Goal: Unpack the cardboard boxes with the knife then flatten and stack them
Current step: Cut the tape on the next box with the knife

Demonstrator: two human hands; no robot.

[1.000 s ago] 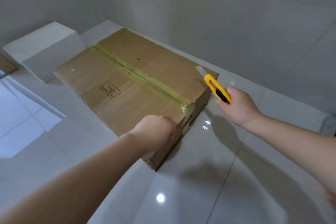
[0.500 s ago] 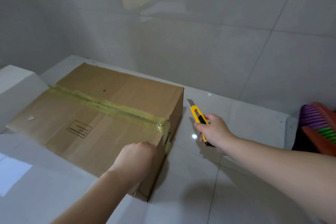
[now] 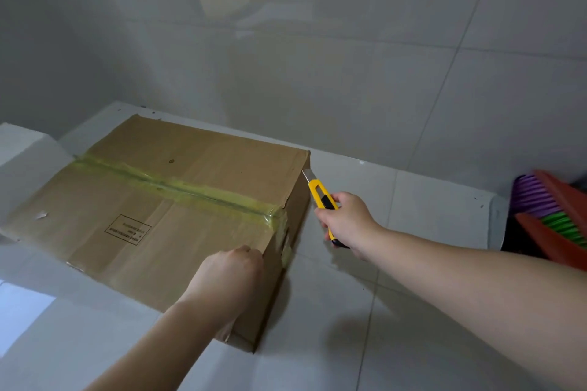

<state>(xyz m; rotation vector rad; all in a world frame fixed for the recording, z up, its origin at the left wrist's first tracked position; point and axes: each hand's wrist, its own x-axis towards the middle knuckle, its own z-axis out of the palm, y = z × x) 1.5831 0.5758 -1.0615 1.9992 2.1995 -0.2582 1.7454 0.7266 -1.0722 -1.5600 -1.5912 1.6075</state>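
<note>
Our left hand (image 3: 230, 276) presses curled on the cardboard box's (image 3: 178, 200) near corner; our right hand (image 3: 347, 224) grips the yellow knife (image 3: 319, 194), blade touching the box's far right corner.

Likely home utility corner or storeroom — glossy pale floor tiles (image 3: 413, 311), matching large tiled wall (image 3: 349, 57) filling upper frame, white raised ledge (image 3: 22, 149) at left edge, broom heads (image 3: 552, 216) — purple, green bristles — at right edge.
</note>
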